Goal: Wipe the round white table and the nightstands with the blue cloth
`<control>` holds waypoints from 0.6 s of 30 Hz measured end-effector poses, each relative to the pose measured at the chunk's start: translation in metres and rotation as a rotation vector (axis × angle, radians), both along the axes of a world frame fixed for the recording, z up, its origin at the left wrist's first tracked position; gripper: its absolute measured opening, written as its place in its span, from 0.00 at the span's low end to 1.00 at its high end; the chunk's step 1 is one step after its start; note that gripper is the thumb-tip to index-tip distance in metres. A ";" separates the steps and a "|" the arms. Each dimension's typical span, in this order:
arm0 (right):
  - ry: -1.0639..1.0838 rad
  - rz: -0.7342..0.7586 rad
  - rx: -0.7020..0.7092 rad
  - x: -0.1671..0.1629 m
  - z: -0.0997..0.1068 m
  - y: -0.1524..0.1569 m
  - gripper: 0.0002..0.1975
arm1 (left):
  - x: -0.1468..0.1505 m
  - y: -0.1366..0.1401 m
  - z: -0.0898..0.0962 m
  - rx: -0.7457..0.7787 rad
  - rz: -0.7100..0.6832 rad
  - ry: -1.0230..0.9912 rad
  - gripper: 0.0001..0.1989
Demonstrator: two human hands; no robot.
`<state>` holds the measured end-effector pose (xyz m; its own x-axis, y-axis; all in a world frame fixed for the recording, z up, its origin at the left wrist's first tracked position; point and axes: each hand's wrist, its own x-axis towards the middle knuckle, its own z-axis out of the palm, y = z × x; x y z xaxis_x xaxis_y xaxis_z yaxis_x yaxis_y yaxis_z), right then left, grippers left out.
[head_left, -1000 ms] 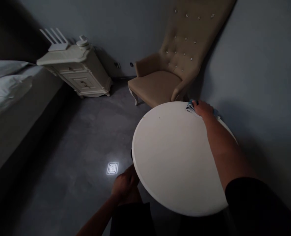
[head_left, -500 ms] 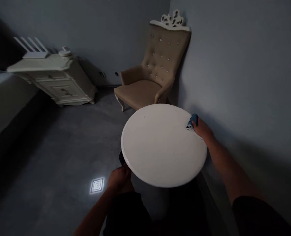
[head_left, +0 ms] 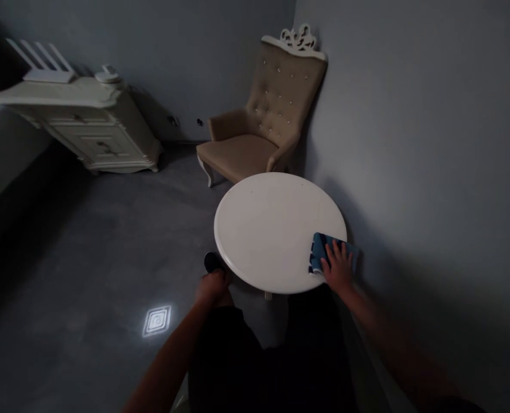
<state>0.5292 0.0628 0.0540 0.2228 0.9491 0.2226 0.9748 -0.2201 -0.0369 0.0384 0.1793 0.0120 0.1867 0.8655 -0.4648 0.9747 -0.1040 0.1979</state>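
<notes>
A folded blue patterned cloth (head_left: 318, 252) lies on the round white table (head_left: 272, 229), near its right front edge and partly over the rim. My right hand (head_left: 338, 268) presses on it from above, fingers spread and flat. Left of the table, my left hand (head_left: 214, 285) rests on my bare knee with its fingers curled in. Nothing shows in that hand, though its fingertips are dark. A few tiny specks are visible on the far part of the tabletop.
Behind the table stands a tufted brown armchair (head_left: 241, 155). A white cabinet (head_left: 108, 146) carries a router (head_left: 50, 74) and a small white device (head_left: 107, 76). The grey wall (head_left: 418, 143) runs close along the right. A bright square pattern (head_left: 157, 320) shows on the floor.
My right hand has brought the cloth from the table's right far edge towards me. Its bunched grip has become a flat, spread hand. My left hand stays at the knee.
</notes>
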 end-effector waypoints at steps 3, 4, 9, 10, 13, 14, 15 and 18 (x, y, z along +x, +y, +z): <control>-0.013 0.176 0.024 -0.043 -0.007 -0.039 0.31 | -0.007 -0.004 -0.005 0.033 0.036 -0.005 0.27; -0.020 0.231 0.012 -0.058 -0.007 -0.047 0.31 | -0.010 -0.004 -0.007 0.042 0.043 -0.010 0.27; -0.008 0.504 -0.112 -0.136 0.012 -0.040 0.32 | -0.017 -0.006 -0.013 0.070 0.045 -0.015 0.27; 0.005 0.561 -0.145 -0.151 0.018 -0.031 0.33 | -0.017 -0.006 -0.014 0.074 0.040 -0.016 0.28; 0.048 0.691 -0.245 -0.197 0.037 0.006 0.36 | -0.017 -0.006 -0.013 0.081 0.037 -0.031 0.28; 0.064 0.724 -0.271 -0.211 0.042 0.020 0.37 | -0.017 -0.006 -0.011 0.082 0.041 -0.038 0.28; 0.080 0.754 -0.292 -0.226 0.047 0.034 0.37 | -0.018 -0.006 -0.009 0.078 0.047 -0.045 0.28; 0.132 0.829 -0.327 -0.268 0.057 0.078 0.36 | -0.021 -0.005 -0.003 0.034 0.054 -0.083 0.25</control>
